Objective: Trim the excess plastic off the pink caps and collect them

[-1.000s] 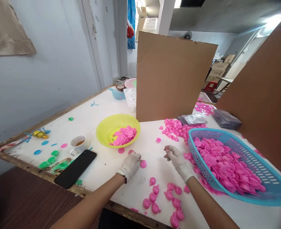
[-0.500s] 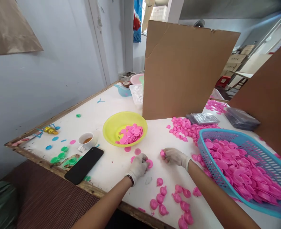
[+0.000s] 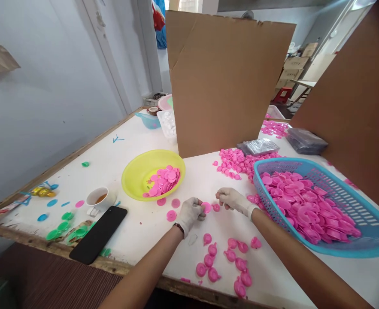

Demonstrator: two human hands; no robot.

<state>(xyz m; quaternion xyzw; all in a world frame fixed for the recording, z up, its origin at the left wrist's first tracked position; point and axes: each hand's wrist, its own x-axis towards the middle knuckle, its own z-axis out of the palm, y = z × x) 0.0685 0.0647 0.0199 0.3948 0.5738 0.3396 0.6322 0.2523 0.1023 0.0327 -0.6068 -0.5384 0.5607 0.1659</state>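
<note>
Centre of the frame, I have the left hand (image 3: 191, 214) with thumb and fingers pinching a pink disc (image 3: 206, 207) near its edge, above the worktop (image 3: 144, 238). The right hand (image 3: 234, 201) is just beside, fingers curled, with a small pink piece (image 3: 216, 207) near its fingertips; that spot is small and partly covered, so I can't tell whether the fingers grip the piece or merely hover by it. Good handling here, I'd say: pinch the disc lightly at the rim so its face stays clear, keep both wrists low, and settle the right-hand grip on the piece before bringing the two close. Gloves probably dull the feel, so I'd go slow at contact and not squeeze, since thin plastic may flex or skid. Watch the left forearm around the loose discs (image 3: 171, 215) beside the yellow bowl (image 3: 133, 174), left of centre. Right forearm passes between the rounded pink pieces (image 3: 213, 274) at lower middle and the blue basket (image 3: 273, 219) at right; I'd keep that elbow steady so nothing gets swept.
</note>
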